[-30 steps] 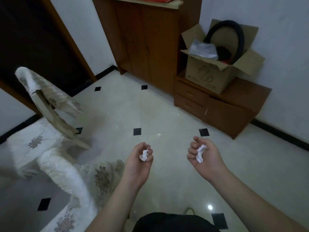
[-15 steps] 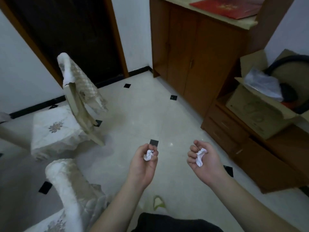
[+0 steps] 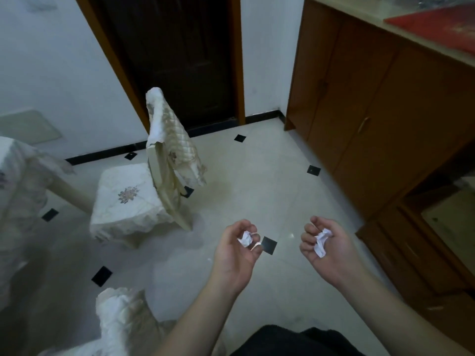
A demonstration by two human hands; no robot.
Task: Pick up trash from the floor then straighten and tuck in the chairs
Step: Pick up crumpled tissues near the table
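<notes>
Ahead of you at about 11 o'clock stands a chair (image 3: 138, 199) in a cream embroidered cover, its backrest turned toward you and its seat facing the table (image 3: 18, 191) at your 9 o'clock, which is draped in a similar cloth. A second covered chair back (image 3: 123, 314) rises close by at 7 o'clock, just left of your left forearm. A dark doorway (image 3: 180, 60) sits at 12 o'clock, and a brown wooden cabinet (image 3: 385, 106) runs along your 2 o'clock side with a red mat (image 3: 437, 24) on its top. The tiled floor (image 3: 257, 181) between you and the door is pale with small black insets.

Compared with half a second ago, your view has swung left: the cardboard box has dropped out of sight at the right, the door now fills the centre, and the chair sits nearer the middle. Your hands have kept the same pose.

Your left hand (image 3: 237, 249) is palm up with fingers curled, pinching a crumpled white paper ball (image 3: 245, 238) at the fingertips. Your right hand (image 3: 325, 246) is also palm up, fingers curled round a second paper wad (image 3: 321, 242) lying across the palm.
</notes>
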